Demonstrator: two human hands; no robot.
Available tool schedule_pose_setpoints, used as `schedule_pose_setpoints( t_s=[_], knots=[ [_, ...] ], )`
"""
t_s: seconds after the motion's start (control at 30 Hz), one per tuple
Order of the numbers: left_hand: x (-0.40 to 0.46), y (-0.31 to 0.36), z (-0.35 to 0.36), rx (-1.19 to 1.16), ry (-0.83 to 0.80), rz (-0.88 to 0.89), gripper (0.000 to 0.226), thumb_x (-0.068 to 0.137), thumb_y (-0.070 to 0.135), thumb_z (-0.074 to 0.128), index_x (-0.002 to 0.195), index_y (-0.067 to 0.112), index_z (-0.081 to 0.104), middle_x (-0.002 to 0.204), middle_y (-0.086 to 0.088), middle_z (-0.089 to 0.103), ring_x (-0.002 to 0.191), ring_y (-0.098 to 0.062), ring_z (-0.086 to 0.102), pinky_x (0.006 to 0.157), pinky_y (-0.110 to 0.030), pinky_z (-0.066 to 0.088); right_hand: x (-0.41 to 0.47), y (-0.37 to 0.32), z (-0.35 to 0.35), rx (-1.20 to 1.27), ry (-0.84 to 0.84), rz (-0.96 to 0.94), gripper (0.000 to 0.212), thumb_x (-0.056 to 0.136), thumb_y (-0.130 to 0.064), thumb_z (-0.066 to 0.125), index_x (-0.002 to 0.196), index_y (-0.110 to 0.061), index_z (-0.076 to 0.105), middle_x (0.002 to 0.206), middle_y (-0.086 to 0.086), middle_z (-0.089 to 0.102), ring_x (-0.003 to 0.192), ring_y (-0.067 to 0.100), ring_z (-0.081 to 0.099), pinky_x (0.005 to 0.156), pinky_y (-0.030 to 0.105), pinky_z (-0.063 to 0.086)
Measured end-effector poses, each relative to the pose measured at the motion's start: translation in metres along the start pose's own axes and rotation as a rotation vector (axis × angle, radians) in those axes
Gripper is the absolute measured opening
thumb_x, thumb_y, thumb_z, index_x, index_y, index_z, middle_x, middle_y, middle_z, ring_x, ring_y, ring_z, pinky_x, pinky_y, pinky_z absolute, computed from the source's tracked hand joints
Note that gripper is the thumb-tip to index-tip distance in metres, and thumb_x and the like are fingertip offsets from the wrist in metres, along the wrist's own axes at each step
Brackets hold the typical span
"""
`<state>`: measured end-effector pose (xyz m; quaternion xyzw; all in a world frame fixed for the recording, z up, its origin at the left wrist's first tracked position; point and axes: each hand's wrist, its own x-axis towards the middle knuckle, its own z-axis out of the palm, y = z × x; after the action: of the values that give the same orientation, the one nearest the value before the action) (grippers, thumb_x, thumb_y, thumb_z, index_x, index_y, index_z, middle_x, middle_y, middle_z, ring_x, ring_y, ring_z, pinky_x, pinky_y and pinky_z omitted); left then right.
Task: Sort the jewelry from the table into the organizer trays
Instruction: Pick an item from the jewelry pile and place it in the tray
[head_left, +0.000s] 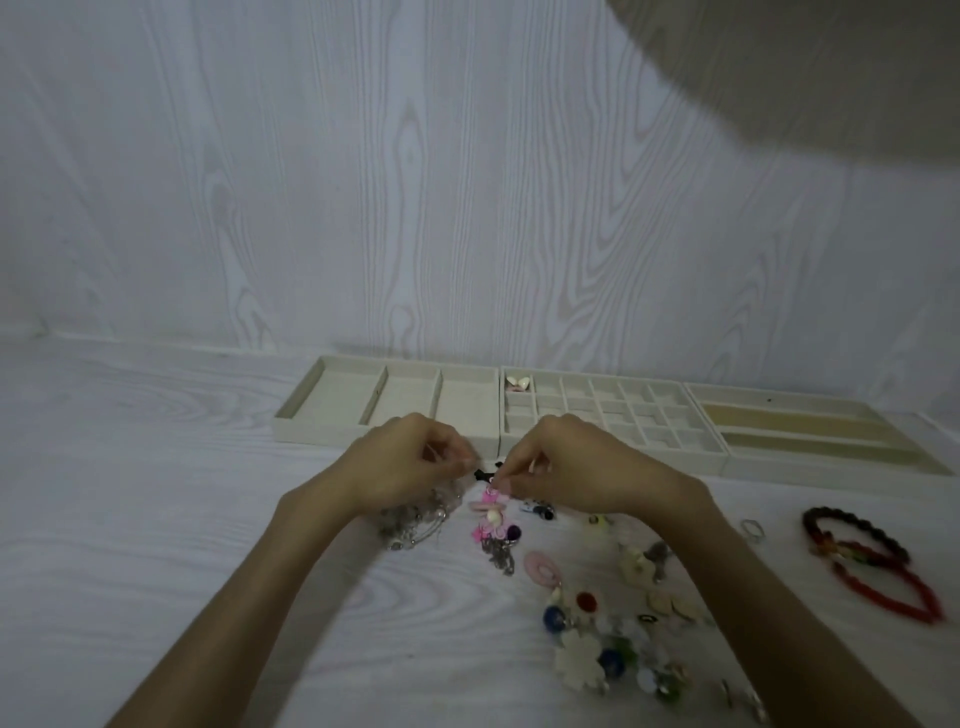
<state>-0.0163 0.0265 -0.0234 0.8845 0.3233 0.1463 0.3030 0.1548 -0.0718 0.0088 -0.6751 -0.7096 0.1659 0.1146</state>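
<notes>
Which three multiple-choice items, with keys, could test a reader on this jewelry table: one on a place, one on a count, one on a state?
1. Where do the small white and pink pieces already sorted lie?
A. far-left cell of the many-celled beige middle tray
B. the three-section beige left tray
C. the long-slotted right tray

2. How many organizer trays stand in the row?
A. two
B. three
C. five

3. What is the right hand doing?
A. lying flat
B. pinching the pink dangling piece
C. gripping the red beaded bracelet

Key: 1 A, they sit in its far-left corner cell; 2 B, three trays stand side by side; 3 B, its fingertips meet on the pink piece, while the bracelet lies untouched.
</notes>
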Motion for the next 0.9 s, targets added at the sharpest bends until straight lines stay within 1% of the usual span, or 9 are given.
schedule_pose_setpoints(
  t_s=[0.1,0.13,0.23,0.33,0.4,0.5,0.67,0.8,0.9],
  knots=[
    [-0.002,-0.001,0.000,0.138,-0.030,-0.012,0.006,0.087,0.044,0.061,0.085,0.044,0.067,0.075,0.019,0.062,0.067,0.005,0.053,0.060,-0.017,0.038,0.003,-0.004,0.006,-0.040,0.046,0.037,0.016,0.085,-0.034,0.065,0.097,-0.030,0.074,0.089,-0.014,0.070,0.075,0.000,0.060,0.069,0.023,0.051],
    [-0.003,-0.002,0.001,0.170,-0.049,-0.010,0.010,0.087,0.045,0.061,0.091,0.042,0.069,0.079,0.020,0.061,0.068,0.005,0.052,0.059,-0.016,0.036,0.003,-0.006,0.009,-0.058,0.034,0.040,0.017,0.083,-0.036,0.066,0.097,-0.031,0.074,0.087,-0.015,0.068,0.074,0.000,0.059,0.065,0.021,0.048],
    [-0.004,-0.004,0.007,0.200,-0.110,0.027,0.016,0.084,0.042,0.066,0.098,0.040,0.072,0.087,0.019,0.060,0.074,0.003,0.053,0.066,-0.019,0.044,0.003,-0.010,0.016,-0.084,0.043,0.094,0.023,0.078,-0.043,0.071,0.093,-0.025,0.073,0.088,-0.009,0.068,0.080,0.008,0.062,0.068,0.024,0.051],
    [-0.004,-0.006,0.010,0.177,-0.118,0.041,0.026,0.080,0.028,0.071,0.103,0.039,0.072,0.093,0.017,0.060,0.083,-0.002,0.056,0.079,-0.028,0.051,0.004,-0.011,0.019,0.017,0.047,0.131,0.024,0.074,-0.036,0.077,0.092,-0.021,0.072,0.080,-0.010,0.066,0.080,0.011,0.064,0.071,0.025,0.051],
    [-0.003,-0.006,0.011,0.165,-0.110,0.031,0.031,0.075,0.031,0.076,0.105,0.039,0.071,0.099,0.016,0.063,0.089,-0.005,0.059,0.082,-0.032,0.052,0.005,-0.012,0.020,0.072,0.039,0.144,0.026,0.072,-0.031,0.080,0.094,-0.021,0.071,0.074,-0.014,0.061,0.075,0.007,0.061,0.067,0.019,0.047],
    [-0.003,-0.005,0.015,0.172,-0.061,0.038,0.032,0.071,0.042,0.078,0.102,0.039,0.072,0.099,0.018,0.064,0.092,-0.003,0.058,0.081,-0.029,0.051,0.006,-0.009,0.020,0.139,0.030,0.169,0.027,0.070,-0.029,0.082,0.092,-0.021,0.068,0.080,-0.006,0.066,0.074,0.008,0.062,0.067,0.022,0.050],
    [-0.002,-0.002,0.017,0.169,0.074,0.092,0.021,0.078,0.047,0.070,0.098,0.040,0.072,0.101,0.018,0.069,0.091,-0.003,0.059,0.078,-0.028,0.050,0.007,0.000,0.012,0.578,-0.001,0.269,0.024,0.077,-0.022,0.077,0.091,-0.012,0.060,0.083,0.016,0.073,0.071,0.019,0.068,0.073,0.032,0.057],
    [-0.002,-0.002,0.016,-0.039,0.170,0.101,0.016,0.082,0.042,0.069,0.097,0.041,0.073,0.092,0.020,0.072,0.087,0.003,0.063,0.081,-0.035,0.053,0.003,0.002,0.001,0.878,0.006,0.256,0.033,0.072,-0.013,0.080,0.096,-0.007,0.057,0.085,0.013,0.074,0.075,0.018,0.072,0.067,0.025,0.058],
    [-0.001,-0.001,0.017,-0.175,0.158,0.098,0.025,0.076,0.058,0.065,0.097,0.045,0.072,0.089,0.020,0.073,0.086,0.001,0.067,0.081,-0.042,0.055,0.003,0.004,0.001,0.970,0.036,0.253,0.032,0.073,-0.007,0.078,0.095,-0.006,0.057,0.088,0.014,0.074,0.077,0.018,0.072,0.074,0.029,0.059]
  ],
)
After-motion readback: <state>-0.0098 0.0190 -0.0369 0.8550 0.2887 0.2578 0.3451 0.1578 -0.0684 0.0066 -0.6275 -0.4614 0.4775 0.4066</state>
